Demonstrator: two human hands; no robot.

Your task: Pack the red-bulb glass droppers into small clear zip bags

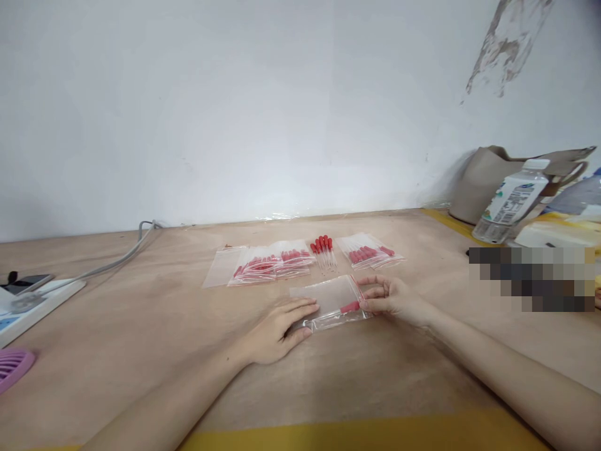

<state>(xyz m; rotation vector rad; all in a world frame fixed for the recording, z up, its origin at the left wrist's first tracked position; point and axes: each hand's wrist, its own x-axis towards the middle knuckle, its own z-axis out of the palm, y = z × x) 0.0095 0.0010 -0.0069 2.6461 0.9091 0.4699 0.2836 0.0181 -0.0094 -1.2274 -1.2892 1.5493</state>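
- Your left hand point(277, 329) lies flat, fingers spread, pinning the clear zip bag point(331, 302) on the counter point(141, 351).
- Your right hand point(392, 297) pinches a red-bulbed dropper point(350, 307) at the bag's mouth, partly inside.
- Filled bags point(272, 263) lie at 12 o'clock; loose droppers point(323, 249) remain unbagged.

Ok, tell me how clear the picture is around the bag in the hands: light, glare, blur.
Head view: soft, even light, only faint shadows under the left hand and right hand; the clear bag shows mild sheen, no harsh glare; the whole frame is slightly soft; a pixelated block hides part of the right side.
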